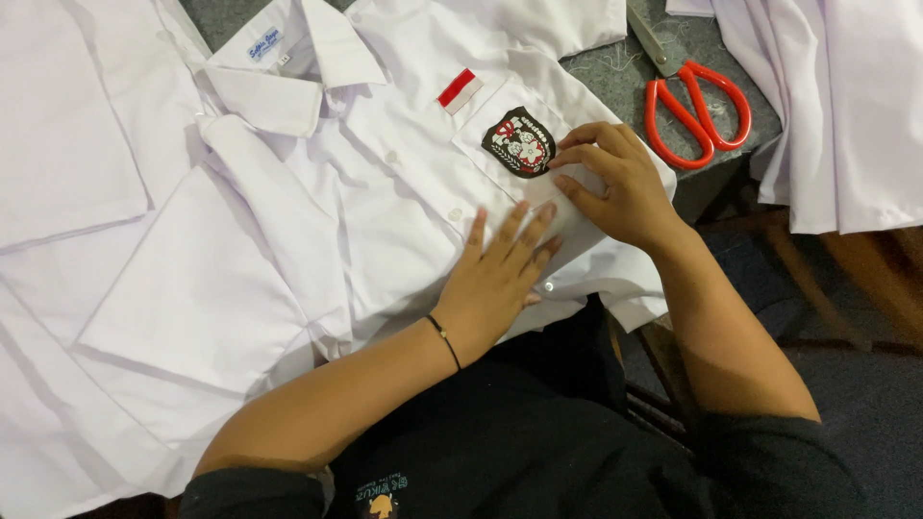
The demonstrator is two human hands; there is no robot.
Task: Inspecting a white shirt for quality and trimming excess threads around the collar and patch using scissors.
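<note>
Beside hands [567, 231], scissors [694, 111] flank shirt [385, 192].

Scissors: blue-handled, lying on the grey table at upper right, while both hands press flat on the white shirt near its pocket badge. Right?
Wrong in one respect: the scissors have red handles, not blue, as the head view shows. The rest stands: they lie on the grey table at upper right, and the left hand and right hand press on the white shirt near its badge.
</note>
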